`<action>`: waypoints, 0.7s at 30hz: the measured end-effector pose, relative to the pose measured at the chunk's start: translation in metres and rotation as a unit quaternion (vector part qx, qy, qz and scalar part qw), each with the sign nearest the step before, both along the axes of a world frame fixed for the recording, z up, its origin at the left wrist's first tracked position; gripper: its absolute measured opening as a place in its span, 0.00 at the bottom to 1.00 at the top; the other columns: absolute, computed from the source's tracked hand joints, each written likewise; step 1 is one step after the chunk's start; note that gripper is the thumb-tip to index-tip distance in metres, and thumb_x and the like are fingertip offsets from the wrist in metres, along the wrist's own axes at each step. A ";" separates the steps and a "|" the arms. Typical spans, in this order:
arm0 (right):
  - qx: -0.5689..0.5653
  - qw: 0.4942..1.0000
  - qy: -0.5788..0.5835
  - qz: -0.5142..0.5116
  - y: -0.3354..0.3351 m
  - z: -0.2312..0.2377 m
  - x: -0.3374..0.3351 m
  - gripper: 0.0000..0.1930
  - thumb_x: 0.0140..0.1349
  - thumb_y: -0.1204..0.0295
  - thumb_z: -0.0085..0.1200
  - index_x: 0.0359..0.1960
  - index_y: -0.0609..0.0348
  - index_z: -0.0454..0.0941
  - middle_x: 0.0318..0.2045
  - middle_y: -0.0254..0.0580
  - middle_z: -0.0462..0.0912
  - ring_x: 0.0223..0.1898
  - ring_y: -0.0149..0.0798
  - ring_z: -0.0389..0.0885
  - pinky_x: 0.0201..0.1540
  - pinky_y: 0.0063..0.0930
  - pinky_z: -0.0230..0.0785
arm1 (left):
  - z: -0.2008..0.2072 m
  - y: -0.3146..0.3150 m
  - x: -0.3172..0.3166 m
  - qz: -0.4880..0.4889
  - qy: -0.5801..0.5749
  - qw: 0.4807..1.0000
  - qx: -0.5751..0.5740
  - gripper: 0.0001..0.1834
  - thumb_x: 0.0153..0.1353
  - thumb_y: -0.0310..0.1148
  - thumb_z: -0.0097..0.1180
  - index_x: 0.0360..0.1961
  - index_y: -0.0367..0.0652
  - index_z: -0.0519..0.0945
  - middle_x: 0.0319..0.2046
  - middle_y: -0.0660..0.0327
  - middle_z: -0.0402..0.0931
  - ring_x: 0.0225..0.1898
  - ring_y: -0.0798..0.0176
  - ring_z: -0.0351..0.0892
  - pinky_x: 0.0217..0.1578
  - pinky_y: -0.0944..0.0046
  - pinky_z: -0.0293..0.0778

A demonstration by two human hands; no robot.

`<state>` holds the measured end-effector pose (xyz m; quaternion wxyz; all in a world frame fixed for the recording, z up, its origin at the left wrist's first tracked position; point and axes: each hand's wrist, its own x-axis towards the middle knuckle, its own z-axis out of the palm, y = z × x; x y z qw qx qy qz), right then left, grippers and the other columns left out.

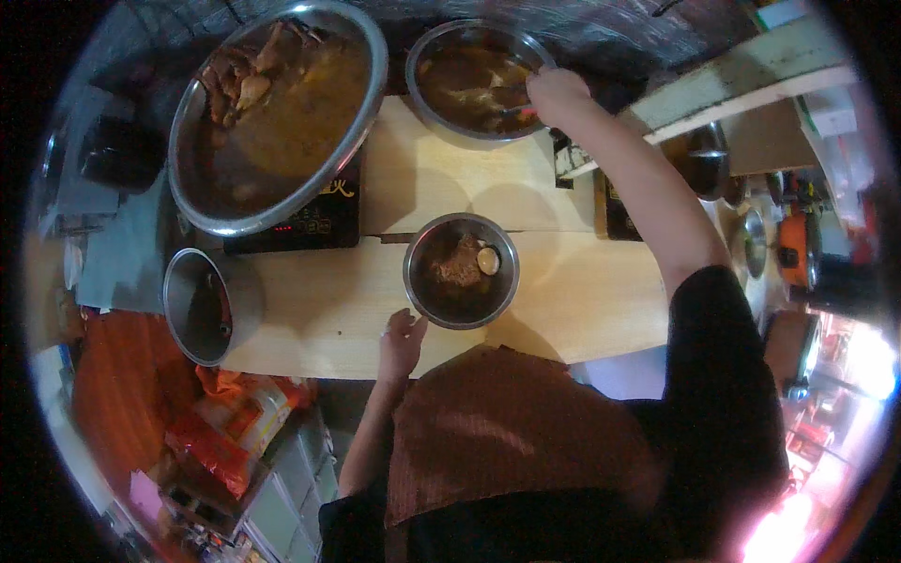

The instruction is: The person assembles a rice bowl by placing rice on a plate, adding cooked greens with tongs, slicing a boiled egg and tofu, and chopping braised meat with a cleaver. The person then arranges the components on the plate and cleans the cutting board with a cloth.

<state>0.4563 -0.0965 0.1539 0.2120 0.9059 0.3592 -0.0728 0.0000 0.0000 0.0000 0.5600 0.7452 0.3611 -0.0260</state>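
over the rim of a round metal basin [425,101] at the far side of the bench [319,324], a utensil is grasped by the fingers of the right hand [560,94], its lower part being dipped into brown broth; its exact kind cannot be told, since much of it is covered by the hand and the liquid. the left hand [402,344] is held low at the near edge, its fingers loosely bent and released, close to a small metal bowl [505,286]; whether its rim is touched by them cannot be told.

the bowl is set upright near the middle of the bench, nearer than the basin. within it, a clump of brown food [458,266] is seen in dark liquid, with a pale oval piece [488,261] laid against its right side.

farther left, a large metal basin [235,225] is filled with brown broth, and brown pieces of meat [246,83] are heaped at its far left. beneath it, a black cooker [328,225] with small red lights is partly covered. nearer, a deep metal pot [246,310] is stood at the left. a brown apron [526,413] is worn by the person. at the right, an orange pot [798,249] is placed, and at the lower left a red bag [211,441] is seen.
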 end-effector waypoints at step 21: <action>0.024 0.992 -0.122 -0.021 -0.010 0.066 0.003 0.10 0.59 0.76 0.49 0.40 0.57 0.82 0.42 0.53 0.83 0.48 0.54 0.81 0.49 0.45 0.75 | -0.006 0.004 0.054 0.141 -0.090 0.927 -0.335 0.25 0.58 0.18 0.47 0.58 0.40 0.68 0.43 0.59 0.76 0.39 0.65 0.79 0.33 0.62 0.82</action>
